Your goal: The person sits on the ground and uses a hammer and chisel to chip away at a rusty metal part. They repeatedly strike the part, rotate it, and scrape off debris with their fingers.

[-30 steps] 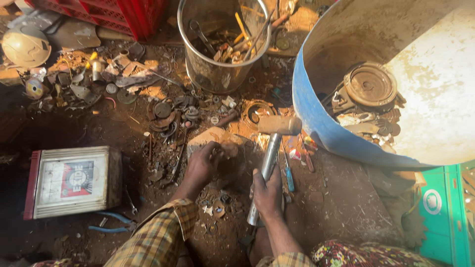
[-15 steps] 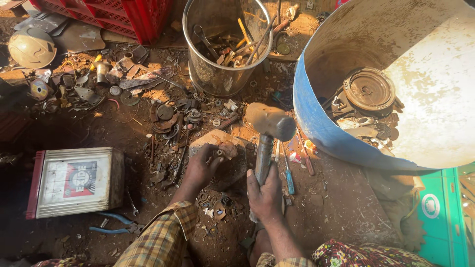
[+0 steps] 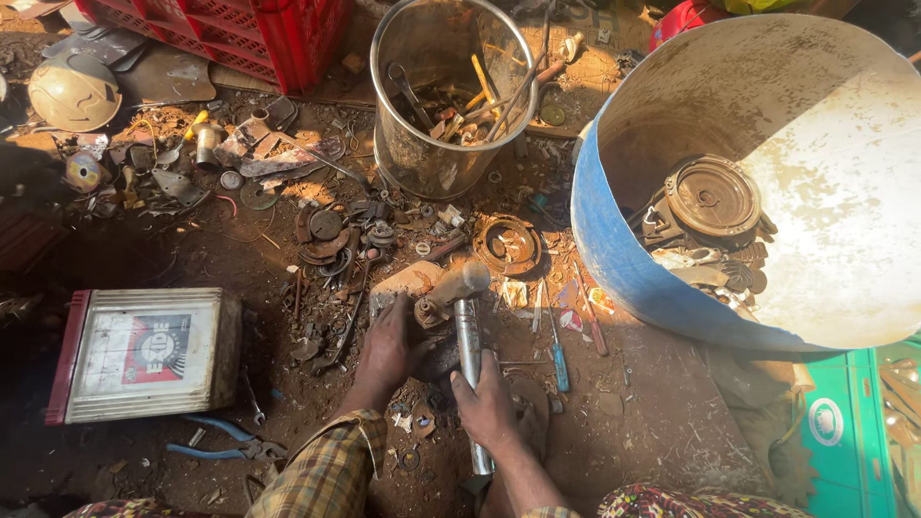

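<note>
Hammer (image 3: 467, 317) is resting head-down on a small metal part (image 3: 429, 312), which is sitting on a flat stone (image 3: 408, 280) on the dirt floor (image 3: 662, 422), between the metal bucket (image 3: 451, 96) of tools and the person's knees. The right hand (image 3: 487, 408) is clamped around the steel handle low down, while the left hand (image 3: 389, 345) is closed on the part, pinning it in place. To my eye, striking well here is calling for short, square blows, with the left fingers kept back from the hammer's face and the part seated flat on the stone so it is not skidding off toward the blue drum (image 3: 614, 240).
</note>
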